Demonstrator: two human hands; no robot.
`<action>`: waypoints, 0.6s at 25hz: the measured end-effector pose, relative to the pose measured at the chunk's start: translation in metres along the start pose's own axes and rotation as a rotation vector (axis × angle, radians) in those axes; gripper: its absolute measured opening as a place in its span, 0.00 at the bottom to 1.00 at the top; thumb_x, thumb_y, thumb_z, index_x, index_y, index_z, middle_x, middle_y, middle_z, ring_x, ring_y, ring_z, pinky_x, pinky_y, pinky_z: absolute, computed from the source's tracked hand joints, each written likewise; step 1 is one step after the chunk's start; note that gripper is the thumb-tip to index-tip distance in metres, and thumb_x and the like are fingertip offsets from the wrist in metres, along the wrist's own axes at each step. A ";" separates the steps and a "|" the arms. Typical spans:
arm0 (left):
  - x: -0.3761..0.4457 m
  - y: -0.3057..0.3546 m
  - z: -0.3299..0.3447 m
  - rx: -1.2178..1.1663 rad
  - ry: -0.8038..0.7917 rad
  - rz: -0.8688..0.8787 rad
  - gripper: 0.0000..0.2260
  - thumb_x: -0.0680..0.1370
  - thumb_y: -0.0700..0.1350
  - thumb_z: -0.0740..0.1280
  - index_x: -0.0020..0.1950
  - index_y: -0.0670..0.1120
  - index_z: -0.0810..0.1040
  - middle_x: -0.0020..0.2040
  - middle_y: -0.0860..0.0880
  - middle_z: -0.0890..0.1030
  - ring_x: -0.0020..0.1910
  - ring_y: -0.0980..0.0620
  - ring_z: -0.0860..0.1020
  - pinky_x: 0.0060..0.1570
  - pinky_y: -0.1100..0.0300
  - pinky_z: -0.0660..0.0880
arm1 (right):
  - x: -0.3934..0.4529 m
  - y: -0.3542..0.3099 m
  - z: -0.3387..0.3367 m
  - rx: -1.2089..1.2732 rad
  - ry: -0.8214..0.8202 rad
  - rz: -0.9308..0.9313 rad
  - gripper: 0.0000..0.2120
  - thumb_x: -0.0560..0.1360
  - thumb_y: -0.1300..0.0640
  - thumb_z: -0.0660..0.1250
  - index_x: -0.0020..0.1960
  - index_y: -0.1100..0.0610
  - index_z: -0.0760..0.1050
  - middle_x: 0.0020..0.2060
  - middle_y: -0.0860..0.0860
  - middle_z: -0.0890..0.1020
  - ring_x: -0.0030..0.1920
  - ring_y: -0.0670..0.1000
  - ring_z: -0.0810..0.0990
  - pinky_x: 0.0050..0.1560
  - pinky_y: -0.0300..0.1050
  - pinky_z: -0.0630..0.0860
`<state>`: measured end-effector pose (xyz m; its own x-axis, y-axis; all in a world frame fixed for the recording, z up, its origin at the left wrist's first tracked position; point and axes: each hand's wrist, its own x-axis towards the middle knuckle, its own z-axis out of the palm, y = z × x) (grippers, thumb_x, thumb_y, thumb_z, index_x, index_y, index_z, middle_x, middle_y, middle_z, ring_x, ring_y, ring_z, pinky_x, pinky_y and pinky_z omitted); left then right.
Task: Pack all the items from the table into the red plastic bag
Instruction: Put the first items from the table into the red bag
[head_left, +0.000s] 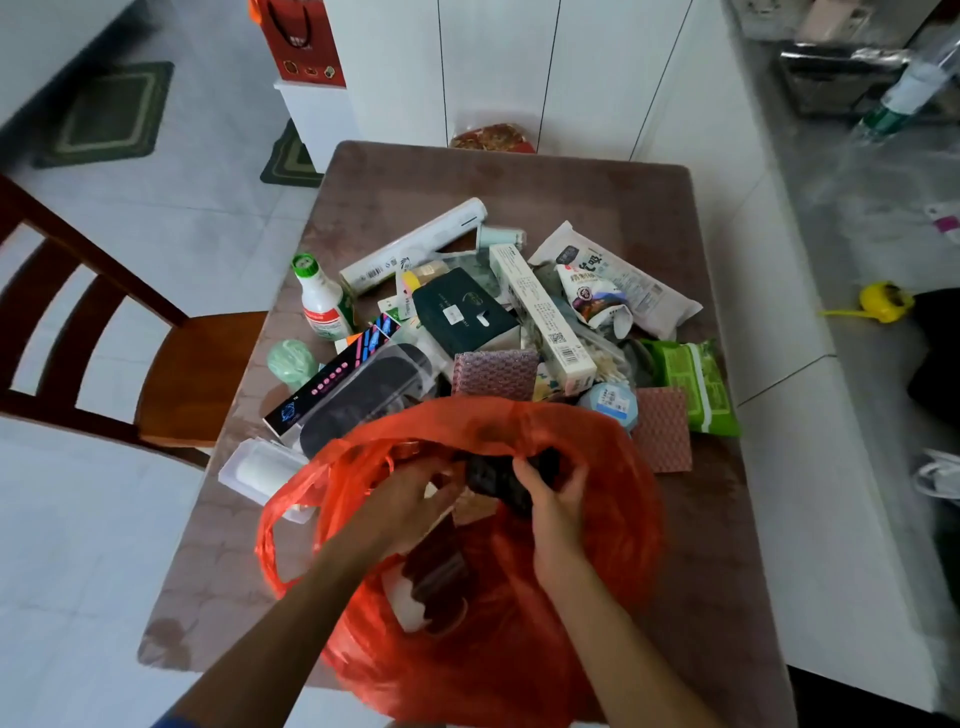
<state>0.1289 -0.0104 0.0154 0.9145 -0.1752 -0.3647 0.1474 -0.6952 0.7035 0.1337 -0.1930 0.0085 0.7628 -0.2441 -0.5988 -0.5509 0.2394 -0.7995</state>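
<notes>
The red plastic bag (582, 613) lies open at the near side of the brown table (561, 187). Both my hands are inside its mouth. My right hand (558, 499) grips a dark, black item (488, 475) at the bag's opening. My left hand (402, 501) touches the same dark item from the left, fingers curled; its exact hold is unclear. A dark red-brown packet (436, 571) and something white lie inside the bag. Behind the bag sits a pile: white bottle with green cap (322, 296), long white box (540, 312), dark green box (462, 312), green wipes pack (696, 379).
A wooden chair (119, 353) stands left of the table. A clear plastic box (262, 470) sits by the bag's left handle. White cabinets stand behind, a white counter runs along the right, with a yellow object (883, 301) on the grey surface beyond.
</notes>
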 end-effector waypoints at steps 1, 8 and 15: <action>-0.004 -0.007 0.005 0.142 0.007 0.065 0.19 0.71 0.55 0.62 0.56 0.46 0.79 0.56 0.48 0.81 0.57 0.48 0.77 0.57 0.59 0.69 | 0.007 -0.008 -0.013 -0.078 0.072 -0.083 0.39 0.67 0.55 0.78 0.73 0.51 0.63 0.66 0.51 0.73 0.63 0.51 0.74 0.66 0.50 0.69; -0.004 -0.017 0.034 0.416 0.091 0.188 0.25 0.64 0.45 0.65 0.62 0.45 0.77 0.59 0.44 0.80 0.57 0.41 0.78 0.58 0.52 0.73 | 0.048 -0.002 -0.072 -0.632 -0.043 -0.215 0.35 0.72 0.36 0.67 0.73 0.51 0.66 0.69 0.50 0.73 0.69 0.53 0.70 0.70 0.49 0.65; 0.027 0.038 0.062 0.521 -0.015 0.321 0.36 0.67 0.53 0.65 0.75 0.50 0.61 0.71 0.45 0.69 0.69 0.42 0.68 0.67 0.44 0.67 | 0.032 -0.004 -0.093 -1.005 -0.025 -0.480 0.33 0.77 0.38 0.59 0.75 0.57 0.61 0.73 0.55 0.68 0.73 0.53 0.65 0.74 0.50 0.59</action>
<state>0.1355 -0.0847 -0.0058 0.8766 -0.4397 -0.1955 -0.3418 -0.8549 0.3903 0.1290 -0.2894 -0.0120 0.9706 -0.0857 -0.2250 -0.2119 -0.7476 -0.6294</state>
